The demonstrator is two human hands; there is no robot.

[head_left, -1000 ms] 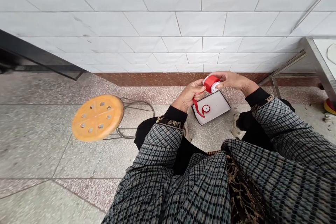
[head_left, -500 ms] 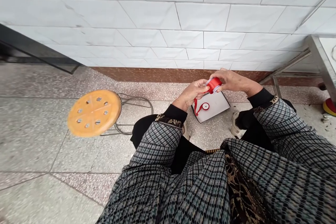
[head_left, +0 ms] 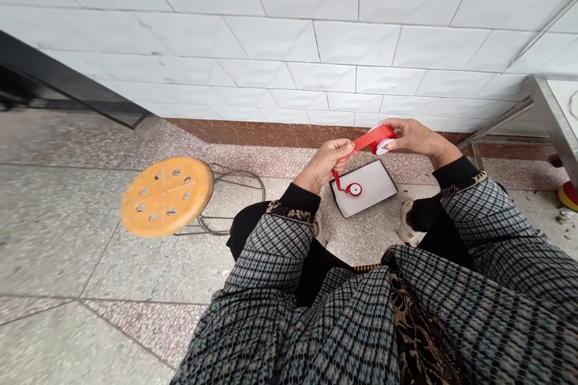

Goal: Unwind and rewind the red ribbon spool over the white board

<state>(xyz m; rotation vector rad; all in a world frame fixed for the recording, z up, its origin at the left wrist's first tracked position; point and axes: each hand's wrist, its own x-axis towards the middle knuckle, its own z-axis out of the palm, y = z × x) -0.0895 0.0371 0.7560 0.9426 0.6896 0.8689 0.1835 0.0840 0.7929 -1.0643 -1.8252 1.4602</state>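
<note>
Between my two hands a length of red ribbon (head_left: 365, 141) stretches from a ribbon spool with white rims (head_left: 383, 145). My right hand (head_left: 413, 136) is closed round that spool. The ribbon's free end is pinched in the fingers of my left hand (head_left: 328, 159), and a strip hangs below them. Under the hands, a shallow white box or lid with dark edges (head_left: 372, 183) lies on the floor between my feet. On it rests a smaller spool of red ribbon with a white centre (head_left: 354, 189); the hanging strip reaches down to it.
To the left stands a round orange stool (head_left: 167, 197) with holes in its seat and thin metal legs. A white tiled wall (head_left: 334, 78) rises ahead. At the right is a metal-framed table (head_left: 546, 108), with a red and yellow object (head_left: 569, 195) on the floor below it.
My right hand has moved to the right with the large spool, away from my left hand. A stretch of red ribbon has come off the spool and now spans the gap between them.
</note>
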